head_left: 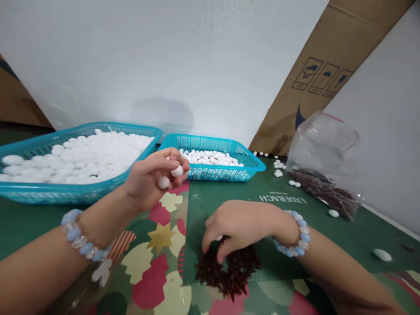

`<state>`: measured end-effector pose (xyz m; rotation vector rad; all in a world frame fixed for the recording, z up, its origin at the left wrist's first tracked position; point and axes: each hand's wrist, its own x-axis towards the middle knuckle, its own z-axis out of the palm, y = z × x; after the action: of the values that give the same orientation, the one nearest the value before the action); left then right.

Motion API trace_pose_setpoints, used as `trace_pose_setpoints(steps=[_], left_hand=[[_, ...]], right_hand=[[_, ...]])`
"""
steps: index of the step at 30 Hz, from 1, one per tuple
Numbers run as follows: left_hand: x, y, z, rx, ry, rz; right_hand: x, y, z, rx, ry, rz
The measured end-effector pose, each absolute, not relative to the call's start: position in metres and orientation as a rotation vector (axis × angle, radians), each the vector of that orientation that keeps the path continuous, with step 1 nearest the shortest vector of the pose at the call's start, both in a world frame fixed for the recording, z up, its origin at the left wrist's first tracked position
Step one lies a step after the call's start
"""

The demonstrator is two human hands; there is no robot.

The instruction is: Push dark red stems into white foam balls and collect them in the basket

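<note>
My left hand (149,179) is raised above the table and pinches two small white oval beads (170,176) between thumb and fingers, just in front of the small teal basket (252,162). My right hand (236,225) rests fingers-down on a pile of dark red thin pieces (229,271) on the green paper, its fingertips curled into the pile; whether it grips any is hidden. Both wrists wear blue-and-clear bead bracelets.
A large teal basket (19,194) heaped with white ovals stands at the left. The small basket holds smaller white beads. A clear plastic bag (324,166) with dark red pieces sits at the right. Loose white beads (382,254) lie scattered. Cardboard (328,65) leans against the wall.
</note>
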<state>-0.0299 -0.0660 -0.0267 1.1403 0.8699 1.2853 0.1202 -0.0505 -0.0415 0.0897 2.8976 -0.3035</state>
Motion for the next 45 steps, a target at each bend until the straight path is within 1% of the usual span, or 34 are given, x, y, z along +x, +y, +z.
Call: trace_pose_setpoints(steps=[7,11,19,21,24,28,30,37,40,45], left_hand=[[-0.024,-0.066,-0.029,1.154,0.924,1.224],[-0.023,-0.065,-0.033,1.212,0.902,1.198],[-0.018,-0.067,-0.033,1.172,0.847,1.313],[-0.018,-0.068,-0.033,1.144,0.831,1.340],[-0.019,-0.068,-0.033,1.099,0.816,1.378],[-0.020,-0.069,-0.033,1.068,0.820,1.437],[-0.020,-0.070,-0.033,1.043,0.824,1.453],[-0.018,-0.072,-0.034,1.075,0.703,1.448],[-0.016,-0.073,-0.035,1.138,0.696,1.460],[-0.016,-0.073,-0.039,1.243,0.714,1.508]], right_hand=[[0.121,-0.051,-0.043,0.204,2.835,-0.340],[0.120,-0.051,-0.043,0.274,2.839,-0.305],[0.115,-0.051,-0.052,0.277,2.848,-0.336],[0.115,-0.049,-0.054,0.273,2.862,-0.385],[0.118,-0.045,-0.052,0.245,2.935,-0.666],[0.127,-0.038,-0.045,0.300,3.021,-1.329],[0.130,-0.037,-0.042,0.333,2.947,-1.651],[0.130,-0.042,-0.041,0.470,2.619,-2.534],[0.130,-0.044,-0.039,0.462,2.539,-2.733],[0.131,-0.047,-0.035,0.413,2.586,-2.800]])
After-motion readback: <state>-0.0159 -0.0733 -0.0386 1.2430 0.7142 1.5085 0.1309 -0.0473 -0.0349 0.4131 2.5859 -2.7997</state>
